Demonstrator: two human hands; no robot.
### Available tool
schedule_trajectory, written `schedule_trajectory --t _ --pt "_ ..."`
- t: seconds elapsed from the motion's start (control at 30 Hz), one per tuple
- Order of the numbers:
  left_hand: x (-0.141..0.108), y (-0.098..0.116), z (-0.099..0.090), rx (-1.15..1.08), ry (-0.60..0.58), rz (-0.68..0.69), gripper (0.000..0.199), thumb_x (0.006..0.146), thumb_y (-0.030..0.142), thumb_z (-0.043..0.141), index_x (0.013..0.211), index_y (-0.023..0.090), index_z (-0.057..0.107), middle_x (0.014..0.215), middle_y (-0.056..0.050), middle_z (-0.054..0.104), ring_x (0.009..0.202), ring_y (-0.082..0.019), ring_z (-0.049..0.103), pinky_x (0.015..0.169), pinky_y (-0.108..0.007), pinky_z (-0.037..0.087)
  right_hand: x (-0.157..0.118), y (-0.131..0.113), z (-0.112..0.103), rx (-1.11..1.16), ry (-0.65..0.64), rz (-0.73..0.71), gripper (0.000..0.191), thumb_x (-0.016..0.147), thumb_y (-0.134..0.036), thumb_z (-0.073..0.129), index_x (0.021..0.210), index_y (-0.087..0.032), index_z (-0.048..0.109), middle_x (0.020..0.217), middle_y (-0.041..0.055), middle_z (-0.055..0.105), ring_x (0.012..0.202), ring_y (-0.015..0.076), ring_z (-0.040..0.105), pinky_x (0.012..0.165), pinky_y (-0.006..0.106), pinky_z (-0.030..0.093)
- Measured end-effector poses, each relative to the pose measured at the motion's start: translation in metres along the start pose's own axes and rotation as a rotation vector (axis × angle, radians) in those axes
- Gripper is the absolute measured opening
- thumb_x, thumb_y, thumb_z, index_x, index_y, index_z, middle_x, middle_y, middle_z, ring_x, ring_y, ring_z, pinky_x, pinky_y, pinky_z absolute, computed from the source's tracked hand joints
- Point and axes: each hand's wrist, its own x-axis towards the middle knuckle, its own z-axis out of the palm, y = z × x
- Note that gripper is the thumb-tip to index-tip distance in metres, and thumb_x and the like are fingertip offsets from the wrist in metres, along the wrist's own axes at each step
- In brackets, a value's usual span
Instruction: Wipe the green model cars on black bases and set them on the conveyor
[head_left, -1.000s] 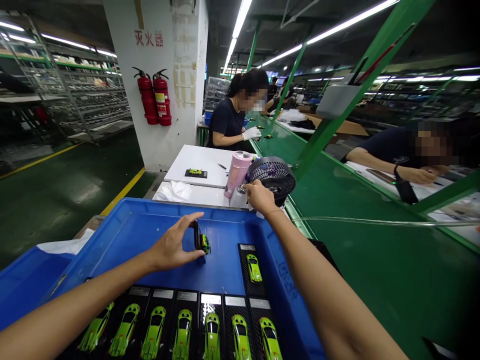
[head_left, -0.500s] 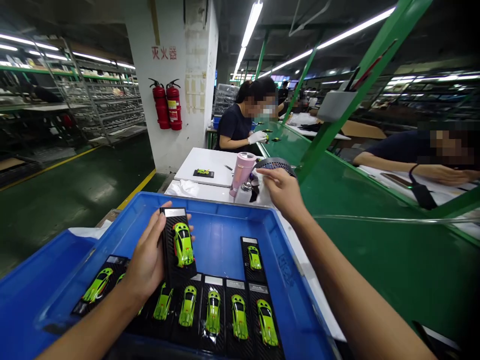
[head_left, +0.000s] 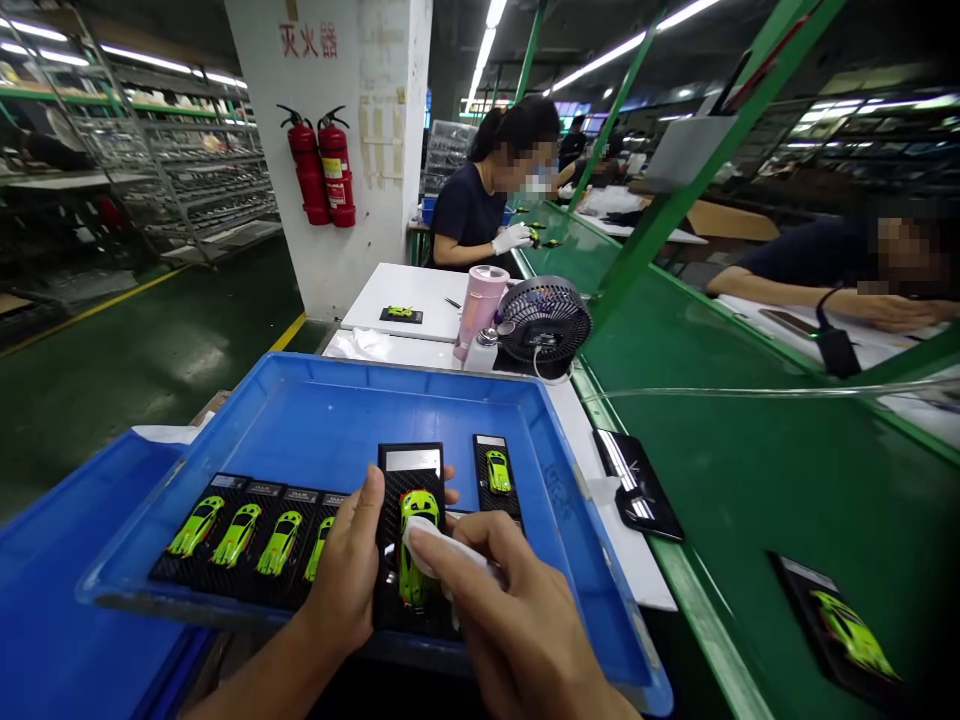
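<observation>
My left hand (head_left: 341,570) is shut around a black carbon-pattern display plate (head_left: 390,490) and holds it over the blue plastic tray (head_left: 315,366). A lime-green model sports car (head_left: 415,545) is mounted on that plate. My right hand (head_left: 510,625) pinches a white cloth (head_left: 442,552) against the car's side, hiding part of it. Several matching plated cars (head_left: 247,535) lie in a row at the tray's left. Another plated car (head_left: 497,472) lies just beyond my hands.
A small black fan (head_left: 544,320) and a pink tumbler (head_left: 480,300) stand past the tray. A black plate (head_left: 637,485) lies on the white strip to the right, and a plated car (head_left: 832,630) lies on the green bench. Co-workers (head_left: 472,210) sit at the benches.
My right hand has moved from the fan down to the car, now holding a white cloth. The plate in my left hand has moved right, and the view has tilted.
</observation>
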Motion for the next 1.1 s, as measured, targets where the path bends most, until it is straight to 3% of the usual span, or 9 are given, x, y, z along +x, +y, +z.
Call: schedule_trajectory --t 0.2,0.37,0.5,0.67,0.77,0.9,1.1 --pt "-0.002 -0.002 0.0 0.024 0.03 0.04 0.057 0.079 0.056 0.058 0.108 0.009 0.068 0.097 -0.015 0.074 0.086 -0.028 0.069 0.08 -0.037 0.054 -0.009 0.006 0.0 -0.037 -0.022 0.052 0.049 0.086 0.0 0.038 0.129 -0.019 0.051 0.092 0.0085 0.051 0.074 0.0156 0.054 0.054 0.023 0.045" --pt "-0.002 -0.001 -0.001 0.096 0.004 0.051 0.055 0.08 0.056 0.056 0.105 0.008 0.069 0.097 -0.015 0.074 0.091 -0.029 0.068 0.082 -0.037 0.053 -0.01 0.007 0.0 -0.008 -0.056 0.004 0.046 0.087 -0.002 0.038 0.128 -0.018 0.051 0.09 0.0086 0.051 0.072 0.0162 0.052 0.055 0.025 0.047" --pt "0.001 0.002 -0.004 0.055 -0.034 -0.055 0.057 0.084 0.056 0.051 0.109 0.007 0.067 0.095 -0.016 0.074 0.086 -0.028 0.069 0.08 -0.038 0.054 -0.016 0.017 -0.013 0.104 -0.101 0.108 0.049 0.089 0.0 0.038 0.131 -0.021 0.049 0.095 0.0073 0.05 0.078 0.0139 0.053 0.063 0.024 0.048" --pt "0.002 -0.001 -0.005 0.075 0.022 -0.226 0.049 0.084 0.052 0.054 0.108 0.01 0.066 0.081 -0.011 0.075 0.071 -0.023 0.071 0.065 -0.032 0.055 -0.01 0.021 -0.027 0.081 -0.02 0.093 0.047 0.09 0.0 0.041 0.131 -0.022 0.05 0.095 0.0061 0.049 0.078 0.0122 0.052 0.063 0.022 0.046" --pt "0.001 -0.003 -0.006 0.114 0.062 -0.257 0.04 0.081 0.047 0.061 0.101 0.012 0.067 0.079 -0.008 0.075 0.072 -0.021 0.071 0.064 -0.027 0.054 0.002 0.018 -0.026 -0.015 -0.146 0.033 0.046 0.089 0.0 0.04 0.127 -0.023 0.052 0.094 0.0065 0.051 0.077 0.0149 0.053 0.063 0.025 0.046" --pt "0.001 -0.002 -0.006 0.131 0.07 -0.282 0.039 0.081 0.047 0.061 0.098 0.012 0.066 0.076 -0.008 0.074 0.068 -0.02 0.071 0.06 -0.026 0.054 0.006 0.021 -0.03 -0.139 -0.268 0.063 0.045 0.088 -0.001 0.037 0.123 -0.023 0.054 0.092 0.0064 0.053 0.071 0.0158 0.052 0.058 0.026 0.045" --pt "0.006 0.0 -0.002 -0.006 0.041 -0.359 0.045 0.086 0.047 0.054 0.109 0.01 0.064 0.076 -0.011 0.074 0.06 -0.022 0.07 0.053 -0.029 0.054 -0.007 0.019 -0.033 0.075 -0.067 0.105 0.045 0.091 -0.003 0.041 0.13 -0.023 0.05 0.094 0.0064 0.051 0.077 0.013 0.053 0.063 0.022 0.047"
